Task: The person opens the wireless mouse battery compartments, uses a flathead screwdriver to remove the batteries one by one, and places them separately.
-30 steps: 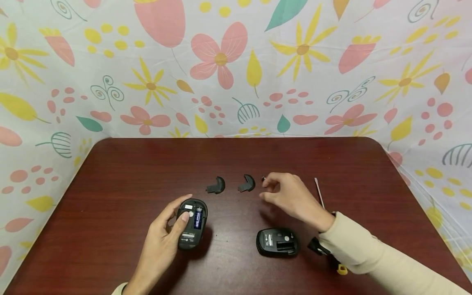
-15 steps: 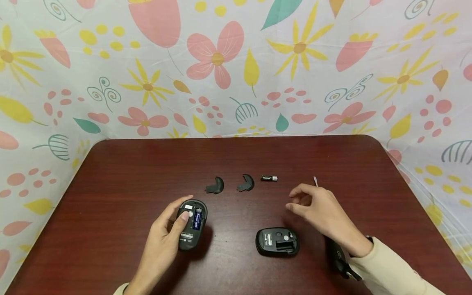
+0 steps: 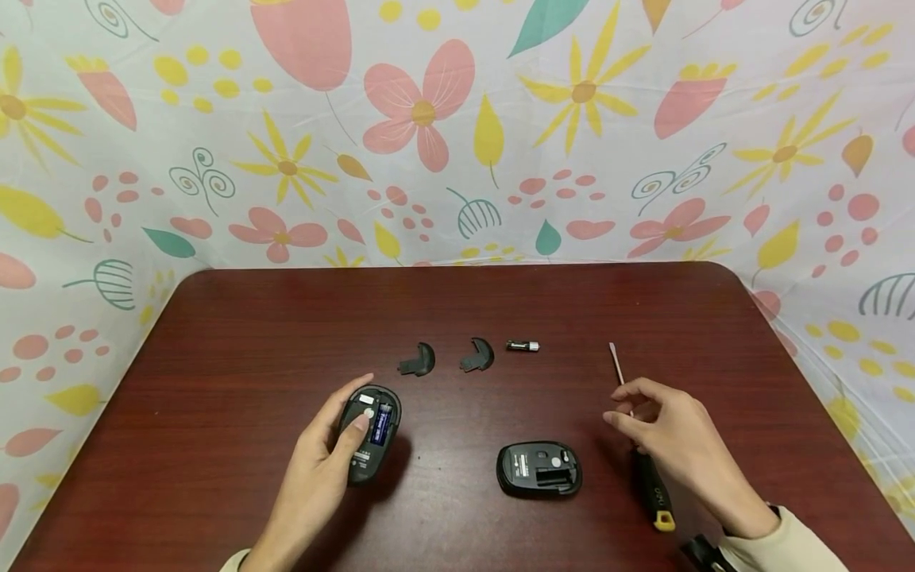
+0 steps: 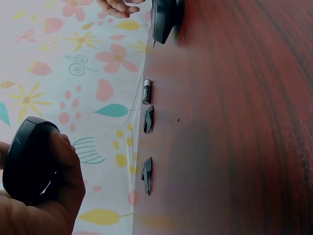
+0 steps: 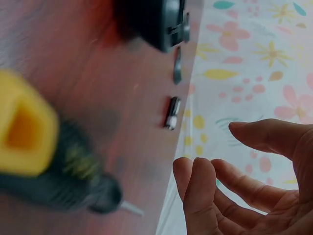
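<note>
My left hand [image 3: 314, 453] grips a black computer mouse [image 3: 362, 457], underside up, its thumb across the base. A dark blue battery [image 3: 381, 425] lies in that mouse's compartment. My right hand [image 3: 679, 429] hovers over the screwdriver [image 3: 654, 496], apart from it and holding nothing. In the right wrist view its thumb and fingers [image 5: 199, 196] are bent with a gap between them. The screwdriver has a black and yellow handle and a thin metal shaft. Between the hands, a second mouse [image 3: 522, 469] lies upside down, its battery slot uncovered.
Beyond the hands, two black mouse covers [image 3: 417, 360] [image 3: 476, 355] and a loose black and silver battery [image 3: 522, 346] lie in a row on the brown table [image 3: 286, 318]. A flower-patterned cloth [image 3: 486, 222] hangs behind the table and at its sides.
My right hand has drawn back from beside the loose battery, rightward and nearer, to over the screwdriver. The battery now shows fully. My left hand and its mouse have barely moved.
</note>
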`<state>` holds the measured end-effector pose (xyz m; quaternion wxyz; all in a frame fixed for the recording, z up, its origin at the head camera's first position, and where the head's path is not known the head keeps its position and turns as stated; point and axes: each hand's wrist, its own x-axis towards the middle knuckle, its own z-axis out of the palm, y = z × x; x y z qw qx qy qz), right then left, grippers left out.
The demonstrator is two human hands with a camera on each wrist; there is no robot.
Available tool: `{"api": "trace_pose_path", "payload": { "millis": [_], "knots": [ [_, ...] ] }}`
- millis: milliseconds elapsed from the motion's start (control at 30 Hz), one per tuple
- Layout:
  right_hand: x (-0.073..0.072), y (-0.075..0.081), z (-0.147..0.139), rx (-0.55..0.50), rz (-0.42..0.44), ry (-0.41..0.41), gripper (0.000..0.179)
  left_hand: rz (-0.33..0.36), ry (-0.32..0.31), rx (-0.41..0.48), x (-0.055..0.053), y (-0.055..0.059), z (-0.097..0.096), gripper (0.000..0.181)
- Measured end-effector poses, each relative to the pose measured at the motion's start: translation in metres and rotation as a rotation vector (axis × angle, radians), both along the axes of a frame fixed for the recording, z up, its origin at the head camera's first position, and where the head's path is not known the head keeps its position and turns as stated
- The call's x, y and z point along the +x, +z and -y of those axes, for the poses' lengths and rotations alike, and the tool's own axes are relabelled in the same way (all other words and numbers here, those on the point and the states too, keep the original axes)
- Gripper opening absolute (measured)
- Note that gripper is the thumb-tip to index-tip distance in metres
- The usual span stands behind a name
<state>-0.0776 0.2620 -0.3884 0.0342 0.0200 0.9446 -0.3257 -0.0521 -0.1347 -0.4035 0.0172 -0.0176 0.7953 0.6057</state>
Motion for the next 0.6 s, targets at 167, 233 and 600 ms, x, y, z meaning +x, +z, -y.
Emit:
{"api": "trace_pose_path", "payload": {
  "millis": [167,233,600],
  "knots": [
    [0.006,-0.010,-0.012,0.079,-0.098,-0.018,0.026,0.001,-0.035,-0.006,0.001,0.002,0.001,0.050],
    [0.007,-0.014,-0.016,0.105,-0.121,-0.026,0.026,-0.005,-0.047,-0.012,0.001,0.002,0.000,0.051],
    [0.015,-0.026,-0.024,0.183,-0.133,-0.055,0.029,-0.067,-0.088,-0.078,0.000,0.002,0.000,0.051]
  ]
}}
